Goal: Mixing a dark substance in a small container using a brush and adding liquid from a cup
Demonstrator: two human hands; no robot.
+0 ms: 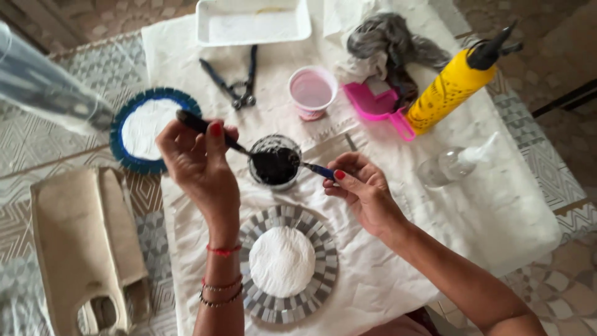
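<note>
My left hand [200, 163] grips a dark-handled tool [191, 121] whose tip reaches into a small clear cup of black paste [274, 163]. My right hand [362, 189] pinches a blue-handled tool [319, 170] that points into the same cup from the right. Below the cup lies a round plate with a grey-and-white mosaic rim [323, 256] and a white middle. A second round plate with a blue rim [124, 117] lies to the left, past my left hand.
A white cloth [472, 205] covers the table. On it: a white tray [253, 21], pliers [235, 87], a pink cup [312, 91], a pink scoop [375, 102], a yellow bottle [450, 89], a grey rag [389, 38], a clear bottle [453, 164]. A beige bag [81, 242] lies at left.
</note>
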